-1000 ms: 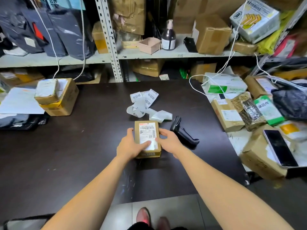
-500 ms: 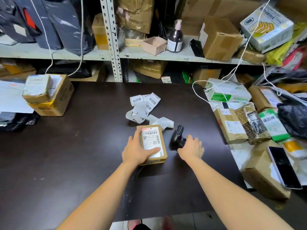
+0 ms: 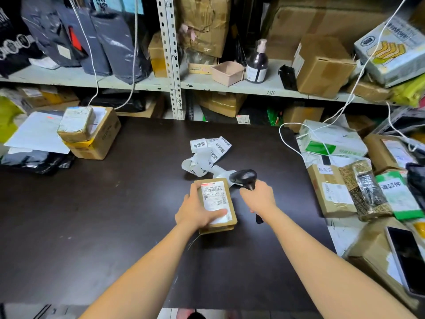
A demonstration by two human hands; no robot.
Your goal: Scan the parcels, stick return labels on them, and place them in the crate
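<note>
**Parcel pinned, scanner in the grip**

Starts far left with a white sheet [image 3: 34, 132] draped over dark bags, then two cardboard boxes [image 3: 92, 137] stacked at the edge of the dark table [image 3: 92, 226]. Looks up to a metal shelf [image 3: 69, 77] crammed with grey poly bags [image 3: 119, 42] and cartons.

Moves to centre and finds the left hand [image 3: 195, 211] curled round the near left side of the parcel [image 3: 217, 204], with the thumb pressed on its white shipping label. Hard to say whether fully flat on the table or tipped up a touch. Just beyond, spots a curled strip of return labels [image 3: 210, 153] loose on the tabletop.

Right beside the parcel's far corner, catches the right hand [image 3: 258, 196] wrapped tight round the handle of the black scanner [image 3: 243, 177], with its head up near the label strip. On the shelf behind, picks out a dark pump bottle [image 3: 257, 63] next to a small open box [image 3: 226, 73].

Ends at the right on a heap of other parcels [image 3: 331, 192], a white cable [image 3: 280, 134] looped over them, and a phone [image 3: 407, 256] lying face-up on a carton.
</note>
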